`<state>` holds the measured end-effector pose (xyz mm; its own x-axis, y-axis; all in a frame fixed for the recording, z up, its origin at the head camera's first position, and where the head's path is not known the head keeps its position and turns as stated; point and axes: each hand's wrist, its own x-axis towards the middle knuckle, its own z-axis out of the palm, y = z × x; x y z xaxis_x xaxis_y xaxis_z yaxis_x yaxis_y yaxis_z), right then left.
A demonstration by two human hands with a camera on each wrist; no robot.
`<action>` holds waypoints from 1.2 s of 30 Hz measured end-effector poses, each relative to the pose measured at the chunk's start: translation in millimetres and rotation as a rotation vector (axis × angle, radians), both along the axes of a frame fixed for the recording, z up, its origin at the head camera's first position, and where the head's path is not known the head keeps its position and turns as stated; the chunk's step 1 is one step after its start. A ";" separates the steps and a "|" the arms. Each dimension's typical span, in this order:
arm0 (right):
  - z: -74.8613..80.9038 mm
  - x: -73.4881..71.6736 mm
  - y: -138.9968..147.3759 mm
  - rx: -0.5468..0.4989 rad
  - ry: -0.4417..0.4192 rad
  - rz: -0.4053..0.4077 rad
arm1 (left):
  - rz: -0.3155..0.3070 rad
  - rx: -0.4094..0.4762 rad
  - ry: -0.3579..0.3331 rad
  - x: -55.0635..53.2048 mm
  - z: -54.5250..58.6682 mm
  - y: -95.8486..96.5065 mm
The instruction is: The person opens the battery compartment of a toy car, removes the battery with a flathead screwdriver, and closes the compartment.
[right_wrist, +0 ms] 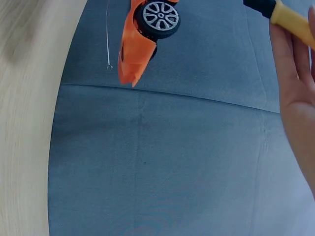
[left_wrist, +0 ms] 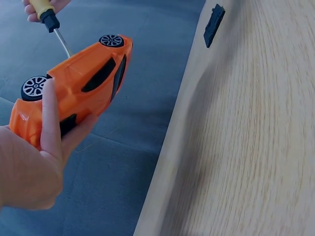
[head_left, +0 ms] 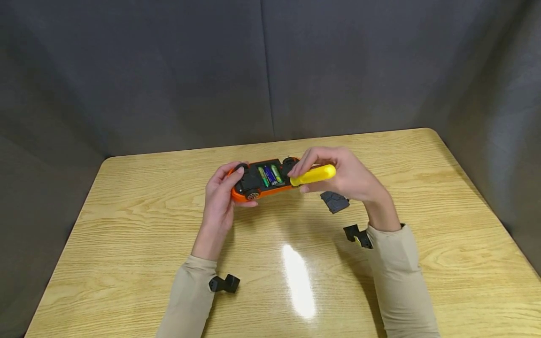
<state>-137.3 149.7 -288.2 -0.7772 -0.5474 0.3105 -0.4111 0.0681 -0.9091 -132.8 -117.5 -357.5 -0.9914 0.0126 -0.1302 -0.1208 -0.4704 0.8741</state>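
Note:
My left hand (head_left: 219,197) grips an orange toy car (head_left: 274,191) by one end, thumb on its black underside, which faces up toward the head view. Several batteries (head_left: 270,175) lie side by side in the open compartment there. In my right hand (head_left: 351,176) is a screwdriver with a yellow handle (head_left: 317,174), pinched between thumb and fingers. The left wrist view shows its metal shaft (left_wrist: 62,43) reaching to the car's underside edge between the wheels; the tip is hidden behind the body. A dark battery cover (head_left: 335,202) lies on the table below my right hand.
The light wooden table (head_left: 139,225) extends under both arms, with dark fabric partitions (head_left: 177,75) at the back and sides. Small black camera mounts (head_left: 225,283) stick out from both sleeves. A bright reflection marks the tabletop near the middle.

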 end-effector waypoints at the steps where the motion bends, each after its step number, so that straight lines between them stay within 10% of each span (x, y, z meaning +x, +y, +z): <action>1: 0.1 0.6 -0.8 -0.012 -0.002 -0.037 | -0.004 0.000 -0.001 0.3 0.4 0.4; 15: -3.2 -4.9 -3.1 -0.244 -0.018 -0.424 | -0.128 -0.037 0.040 2.2 3.8 4.2; 36: -3.5 -8.7 -0.9 -0.148 -0.064 -0.471 | -0.238 -0.116 0.119 3.1 2.6 3.5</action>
<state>-146.0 148.8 -291.8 -0.9496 -0.0855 0.3015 -0.3093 0.1015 -0.9455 -129.7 -114.0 -354.9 -0.9709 0.2381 -0.0268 -0.1086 -0.3376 0.9350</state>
